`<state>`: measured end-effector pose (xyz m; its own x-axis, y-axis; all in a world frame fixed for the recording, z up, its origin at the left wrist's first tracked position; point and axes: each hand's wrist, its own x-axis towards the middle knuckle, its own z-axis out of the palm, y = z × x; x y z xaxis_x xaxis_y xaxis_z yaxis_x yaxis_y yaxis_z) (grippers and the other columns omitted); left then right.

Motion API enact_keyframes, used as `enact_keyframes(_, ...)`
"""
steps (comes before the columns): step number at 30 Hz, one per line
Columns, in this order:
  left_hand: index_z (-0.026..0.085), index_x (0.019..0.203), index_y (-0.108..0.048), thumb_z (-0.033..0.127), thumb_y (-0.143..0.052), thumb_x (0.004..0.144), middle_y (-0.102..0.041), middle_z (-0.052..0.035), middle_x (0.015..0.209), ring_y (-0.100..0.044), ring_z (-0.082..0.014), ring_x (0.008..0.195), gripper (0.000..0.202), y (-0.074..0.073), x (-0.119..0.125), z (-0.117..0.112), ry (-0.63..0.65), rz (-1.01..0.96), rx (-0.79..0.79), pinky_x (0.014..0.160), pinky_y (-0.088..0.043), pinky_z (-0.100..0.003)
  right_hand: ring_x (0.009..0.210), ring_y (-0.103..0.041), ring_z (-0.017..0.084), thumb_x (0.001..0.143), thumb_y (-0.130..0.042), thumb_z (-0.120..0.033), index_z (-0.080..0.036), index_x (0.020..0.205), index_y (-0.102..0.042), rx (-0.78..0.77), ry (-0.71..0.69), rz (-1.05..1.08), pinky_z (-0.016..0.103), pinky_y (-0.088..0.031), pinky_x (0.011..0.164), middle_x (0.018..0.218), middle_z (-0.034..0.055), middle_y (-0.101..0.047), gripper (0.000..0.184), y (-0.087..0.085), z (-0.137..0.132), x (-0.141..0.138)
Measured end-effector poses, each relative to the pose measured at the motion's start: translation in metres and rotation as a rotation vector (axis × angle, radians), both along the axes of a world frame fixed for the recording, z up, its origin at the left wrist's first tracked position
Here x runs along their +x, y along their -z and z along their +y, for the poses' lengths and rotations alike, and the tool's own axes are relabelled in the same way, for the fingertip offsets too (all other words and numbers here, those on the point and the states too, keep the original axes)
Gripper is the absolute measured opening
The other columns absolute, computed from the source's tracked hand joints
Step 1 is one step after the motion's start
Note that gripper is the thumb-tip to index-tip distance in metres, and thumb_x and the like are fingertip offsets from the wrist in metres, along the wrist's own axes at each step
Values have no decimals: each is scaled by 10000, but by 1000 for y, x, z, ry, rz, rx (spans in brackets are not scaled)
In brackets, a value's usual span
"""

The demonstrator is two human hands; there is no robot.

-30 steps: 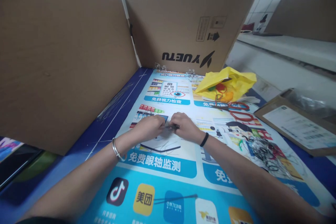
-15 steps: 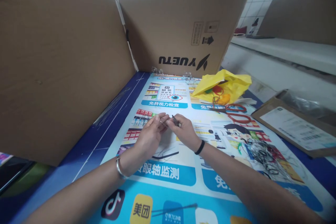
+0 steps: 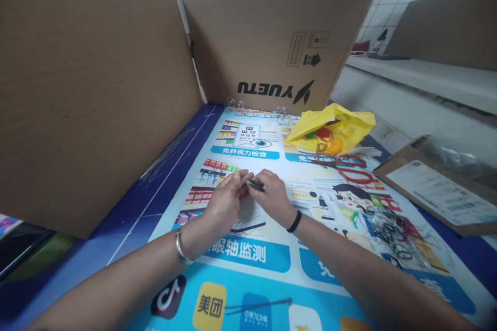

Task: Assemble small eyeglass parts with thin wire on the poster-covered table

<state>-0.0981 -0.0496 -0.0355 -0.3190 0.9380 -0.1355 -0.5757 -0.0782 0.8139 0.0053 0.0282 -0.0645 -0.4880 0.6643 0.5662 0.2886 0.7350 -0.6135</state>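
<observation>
The left hand and right hand have lifted off the poster, fingertips meeting again.

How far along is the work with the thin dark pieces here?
Done, probably: a few thin dark strips lie loose on the poster under the hands, and two more strips lie near the front edge. In hand: the left hand and right hand pinch one small dark piece between them. Left, apparently: a tangled pile of dark parts at the right lies apart from both hands.

Upside-down "YUETU" marks the cardboard panel; the poster on the tabletop reads "免费视力检查", "眼轴监测", "美团".
</observation>
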Motion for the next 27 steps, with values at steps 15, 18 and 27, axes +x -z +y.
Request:
enact_keyframes(15, 163, 795, -511, 257, -481, 869, -695, -87, 824, -667, -187, 795, 123, 3, -20, 10, -8, 43, -32, 800, -492, -361, 747, -499, 165, 810, -548, -195, -187, 799, -644, 170, -82, -86, 276, -381, 676, 731, 38, -552, 97, 0, 14, 11)
enact_keyframes(18, 159, 808, -502, 260, -472, 874, -701, -101, 793, -681, -202, 765, 125, 1, -24, 12, -5, 72, -77, 796, -505, -384, 751, -446, 184, 794, -554, -193, -187, 701, -633, 467, 60, -286, 315, -309, 689, 703, 49, -541, 122, -2, 24, 19)
enact_keyframes(27, 136, 729, -539, 165, -517, 806, -697, -125, 834, -673, -224, 816, 85, 6, -21, 8, 81, 79, -133, 804, -519, -401, 684, -331, 167, 879, -484, -260, -180, 634, -554, 939, 145, -416, 339, -186, 656, 618, 28, -462, 267, -13, 30, 26)
